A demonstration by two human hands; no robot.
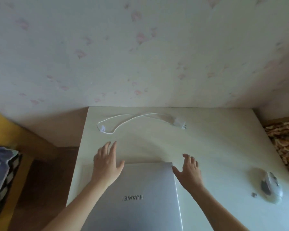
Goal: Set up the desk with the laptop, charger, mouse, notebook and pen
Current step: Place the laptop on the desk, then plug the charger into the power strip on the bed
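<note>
Laptop [137, 195] lies lid-down at the counter's [215, 147] near edge; your left hand [107, 165] and right hand [188, 170] flank its far corners, grip spread, holding nothing; probably squaring it; charger [178, 121] lies far back, mouse [270, 186] on the right.

Soft, dim daylight; faint shadows cast beyond the hands on the desk [207, 144]. Overall slight blur; wide-angle bending at edges.

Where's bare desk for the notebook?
Bare patches: between the charger cable and the laptop's far edge; right of the laptop, before the mouse. Crowded at the laptop's far corners, where both hands hover.
</note>
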